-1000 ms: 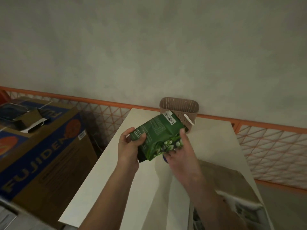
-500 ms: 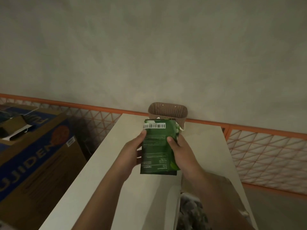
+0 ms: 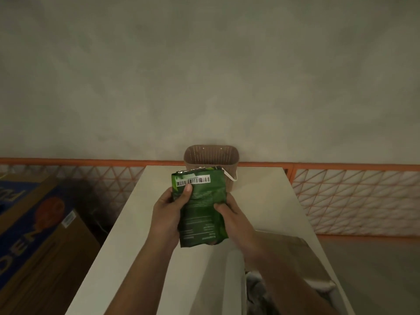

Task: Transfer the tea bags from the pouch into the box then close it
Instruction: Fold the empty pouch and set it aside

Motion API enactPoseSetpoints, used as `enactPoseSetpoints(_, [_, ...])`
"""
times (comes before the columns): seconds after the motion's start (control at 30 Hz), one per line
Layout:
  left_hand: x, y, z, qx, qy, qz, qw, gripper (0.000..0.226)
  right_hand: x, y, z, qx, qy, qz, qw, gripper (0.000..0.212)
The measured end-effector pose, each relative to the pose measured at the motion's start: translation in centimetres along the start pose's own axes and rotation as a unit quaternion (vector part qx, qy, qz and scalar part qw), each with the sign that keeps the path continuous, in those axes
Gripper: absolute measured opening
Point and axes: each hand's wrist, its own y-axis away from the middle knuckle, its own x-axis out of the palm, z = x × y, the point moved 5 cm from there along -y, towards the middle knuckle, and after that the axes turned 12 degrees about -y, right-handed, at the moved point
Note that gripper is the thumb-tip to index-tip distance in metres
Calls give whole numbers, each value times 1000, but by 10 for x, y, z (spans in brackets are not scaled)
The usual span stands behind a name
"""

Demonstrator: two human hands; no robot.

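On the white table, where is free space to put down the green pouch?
Bare white table lies left of the left hand, up to its left edge, and right of the right hand toward the orange mesh fence. Crowded: the brown woven basket behind the green foil pouch.

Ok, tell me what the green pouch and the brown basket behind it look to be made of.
Green pouch: probably thin printed plastic or foil film, slightly glossy; it creases and crumples under the hands. Brown basket: looks like moulded matte plastic; rows of small perforations dot its wall.
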Motion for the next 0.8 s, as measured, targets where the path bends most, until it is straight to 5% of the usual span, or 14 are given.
enactPoseSetpoints(0.23, [19, -15, 4, 0, -149, 192, 970, 30, -24, -1, 12, -76, 3, -81, 994, 23])
enactPoseSetpoints(0.8, [123, -22, 45, -38, -71, 283, 956, 31, -126, 46, 18, -86, -202, -166, 961, 32])
